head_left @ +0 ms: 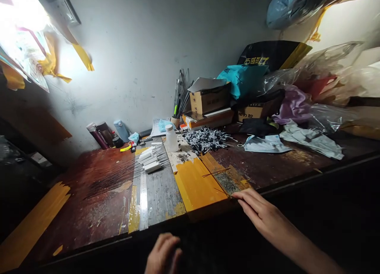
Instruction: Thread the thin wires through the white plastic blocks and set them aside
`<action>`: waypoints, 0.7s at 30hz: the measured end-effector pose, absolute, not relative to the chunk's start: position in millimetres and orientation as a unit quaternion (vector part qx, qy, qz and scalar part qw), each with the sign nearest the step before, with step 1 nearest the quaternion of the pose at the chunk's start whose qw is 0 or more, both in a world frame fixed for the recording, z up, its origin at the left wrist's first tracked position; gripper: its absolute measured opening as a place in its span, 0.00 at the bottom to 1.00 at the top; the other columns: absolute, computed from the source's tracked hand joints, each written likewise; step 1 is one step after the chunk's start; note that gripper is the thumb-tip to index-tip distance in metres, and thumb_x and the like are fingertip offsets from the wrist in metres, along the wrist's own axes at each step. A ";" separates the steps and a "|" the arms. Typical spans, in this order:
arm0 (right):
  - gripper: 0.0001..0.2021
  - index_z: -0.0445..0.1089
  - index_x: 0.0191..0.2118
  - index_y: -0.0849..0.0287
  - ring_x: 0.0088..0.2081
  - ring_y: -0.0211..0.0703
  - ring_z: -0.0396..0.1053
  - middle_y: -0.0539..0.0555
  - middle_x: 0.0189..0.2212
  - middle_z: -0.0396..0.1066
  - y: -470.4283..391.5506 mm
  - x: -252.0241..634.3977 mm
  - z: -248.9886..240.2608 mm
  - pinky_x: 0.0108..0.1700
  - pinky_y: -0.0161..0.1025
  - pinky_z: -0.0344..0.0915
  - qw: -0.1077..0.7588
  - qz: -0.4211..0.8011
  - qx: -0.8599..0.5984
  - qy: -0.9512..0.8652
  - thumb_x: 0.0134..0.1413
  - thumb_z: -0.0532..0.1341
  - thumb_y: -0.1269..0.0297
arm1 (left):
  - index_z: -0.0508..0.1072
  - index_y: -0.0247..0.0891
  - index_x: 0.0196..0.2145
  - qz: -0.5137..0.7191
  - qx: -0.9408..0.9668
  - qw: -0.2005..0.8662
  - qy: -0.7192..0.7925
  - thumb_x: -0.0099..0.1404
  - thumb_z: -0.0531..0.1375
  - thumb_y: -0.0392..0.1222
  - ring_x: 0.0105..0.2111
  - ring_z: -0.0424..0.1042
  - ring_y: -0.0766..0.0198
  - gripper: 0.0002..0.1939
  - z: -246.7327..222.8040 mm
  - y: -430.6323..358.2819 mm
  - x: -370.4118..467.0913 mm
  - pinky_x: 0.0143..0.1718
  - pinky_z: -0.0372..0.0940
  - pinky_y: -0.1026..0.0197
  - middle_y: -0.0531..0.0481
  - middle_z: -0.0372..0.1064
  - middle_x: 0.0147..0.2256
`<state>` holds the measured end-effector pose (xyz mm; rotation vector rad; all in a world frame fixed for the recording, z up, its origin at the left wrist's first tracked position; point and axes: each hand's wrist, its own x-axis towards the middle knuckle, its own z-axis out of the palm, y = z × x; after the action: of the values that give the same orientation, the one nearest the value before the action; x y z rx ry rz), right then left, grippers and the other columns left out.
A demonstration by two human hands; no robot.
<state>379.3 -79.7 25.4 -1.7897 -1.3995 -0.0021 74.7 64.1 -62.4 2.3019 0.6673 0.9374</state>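
My right hand point(258, 210) is at the table's front edge, its fingertips pinched on a thin dark wire point(221, 191) that points left over the orange tape point(194, 183). Just beyond it, more thin dark wires point(216, 172) lie across the tape and a grey, gritty patch point(227, 183). In front of the table edge hangs my left hand point(162, 252), slightly blurred; its fingers are bent, the thumb stands apart, and nothing shows between them. A metal ruler point(143, 203) lies flat on the tabletop beyond that hand.
White blocks point(152, 166) with long thin rods sit left of a plastic bottle point(171, 138). Behind are a heap of black and white pieces point(208, 139), cardboard boxes point(210, 98), a face mask point(267, 143) and a grey cloth point(311, 139). Drink bottles point(121, 131) lean against the wall.
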 end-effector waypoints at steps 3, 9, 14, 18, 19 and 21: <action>0.12 0.70 0.41 0.55 0.40 0.45 0.72 0.55 0.38 0.70 -67.1 392.6 27.0 0.44 0.41 0.69 0.377 -0.019 -0.726 -0.575 0.62 0.49 0.69 | 0.74 0.45 0.45 0.369 0.871 0.174 0.273 0.70 0.50 0.45 0.43 0.74 0.58 0.14 -1.5 121.4 88.4 0.45 0.70 0.58 0.44 0.73 0.43; 0.15 0.68 0.36 0.58 0.35 0.40 0.69 0.54 0.35 0.67 -57.1 388.4 38.4 0.40 0.36 0.67 0.249 -0.010 -0.767 -0.592 0.58 0.49 0.81 | 0.65 0.35 0.55 0.293 0.896 -0.029 0.331 0.67 0.50 0.41 0.51 0.67 0.47 0.20 37.2 230.0 126.1 0.51 0.63 0.46 0.36 0.67 0.51; 0.14 0.67 0.32 0.58 0.37 0.41 0.66 0.52 0.33 0.67 -65.2 376.5 40.7 0.41 0.36 0.64 0.188 -0.041 -0.764 -0.616 0.55 0.51 0.84 | 0.67 0.36 0.53 0.195 0.898 -0.093 0.384 0.69 0.50 0.42 0.46 0.68 0.48 0.18 30.4 245.0 134.4 0.45 0.63 0.49 0.39 0.68 0.51; 0.15 0.66 0.34 0.57 0.35 0.41 0.66 0.53 0.35 0.67 -66.1 369.4 38.4 0.37 0.35 0.64 0.175 -0.044 -0.787 -0.589 0.55 0.50 0.85 | 0.70 0.40 0.47 0.191 0.898 -0.132 0.372 0.68 0.51 0.44 0.42 0.68 0.51 0.14 37.4 242.5 138.9 0.41 0.61 0.52 0.42 0.68 0.46; 0.15 0.66 0.35 0.57 0.35 0.41 0.66 0.53 0.36 0.67 -64.9 368.8 37.7 0.36 0.35 0.64 0.175 -0.042 -0.798 -0.576 0.54 0.50 0.85 | 0.70 0.40 0.45 0.195 0.899 -0.144 0.364 0.68 0.51 0.43 0.42 0.67 0.51 0.13 39.3 242.4 140.9 0.41 0.61 0.52 0.42 0.68 0.46; 0.16 0.66 0.36 0.58 0.34 0.42 0.67 0.55 0.36 0.67 -62.3 368.6 36.6 0.36 0.36 0.65 0.178 -0.038 -0.813 -0.554 0.53 0.50 0.86 | 0.71 0.38 0.42 0.211 0.903 -0.163 0.336 0.69 0.49 0.41 0.42 0.67 0.51 0.12 44.1 239.8 144.1 0.43 0.60 0.51 0.41 0.68 0.46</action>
<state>368.6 -62.3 36.6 -2.2992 -1.5662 -0.1078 144.1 239.8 44.1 3.1769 1.1813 0.7417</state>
